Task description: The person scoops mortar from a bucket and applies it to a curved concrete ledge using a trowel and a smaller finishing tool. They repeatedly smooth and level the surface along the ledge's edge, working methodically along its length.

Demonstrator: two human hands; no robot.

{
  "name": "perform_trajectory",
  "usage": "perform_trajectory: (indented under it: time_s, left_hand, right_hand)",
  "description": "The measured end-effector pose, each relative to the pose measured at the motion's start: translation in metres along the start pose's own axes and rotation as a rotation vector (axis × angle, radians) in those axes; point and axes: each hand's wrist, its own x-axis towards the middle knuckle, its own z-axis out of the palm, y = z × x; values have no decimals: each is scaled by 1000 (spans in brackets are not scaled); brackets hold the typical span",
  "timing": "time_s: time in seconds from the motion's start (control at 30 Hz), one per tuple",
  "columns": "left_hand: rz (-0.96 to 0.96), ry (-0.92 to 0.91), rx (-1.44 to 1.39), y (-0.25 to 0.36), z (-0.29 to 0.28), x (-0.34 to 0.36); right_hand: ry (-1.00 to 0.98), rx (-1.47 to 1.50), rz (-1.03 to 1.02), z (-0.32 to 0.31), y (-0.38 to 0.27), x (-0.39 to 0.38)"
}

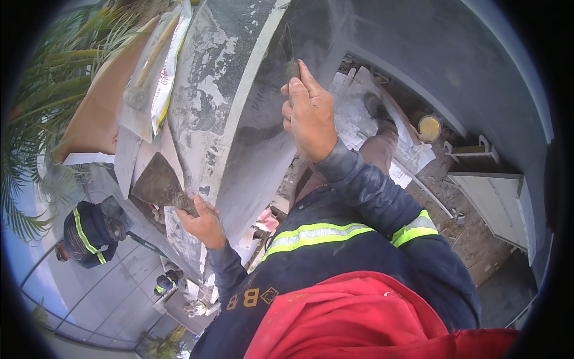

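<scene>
My right hand (312, 116) is closed round the dirty handle of a putty knife (292, 69). Its thin blade shows nearly edge-on against the grey wall face (260, 113); whether it touches the wall I cannot tell. Lower and to the left, my left hand (204, 224) grips a broad scraper (159, 181) by its crusted handle. The scraper's wide, dark, smeared blade points up and left, beside a pale ledge (206, 78) with patchy white residue.
Left of the ledge lie a plastic bag (169, 75) and brown board (95, 128), near palm leaves (60, 66). Splattered sheets (359, 119), a yellow-topped bucket (429, 128) and a white panel (493, 200) are at right. Two people (92, 233) (169, 281) in reflective-striped clothing are lower left.
</scene>
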Motion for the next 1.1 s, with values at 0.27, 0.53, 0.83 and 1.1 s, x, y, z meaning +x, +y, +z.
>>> perform_trajectory:
  time_s: [0.27, 0.53, 0.83, 1.1]
  left_hand:
    - [8, 110, -81, 30, 16, -6]
    - [192, 155, -372, 54, 46, 7]
    - [212, 296, -363, 39, 79, -2]
    - [95, 87, -493, 60, 47, 32]
  right_hand:
    - [62, 98, -51, -47, -36, 27]
    - [282, -156, -244, -210, 2, 106]
    - [149, -216, -276, -236, 29, 124]
    - [-29, -285, -111, -144, 9, 79]
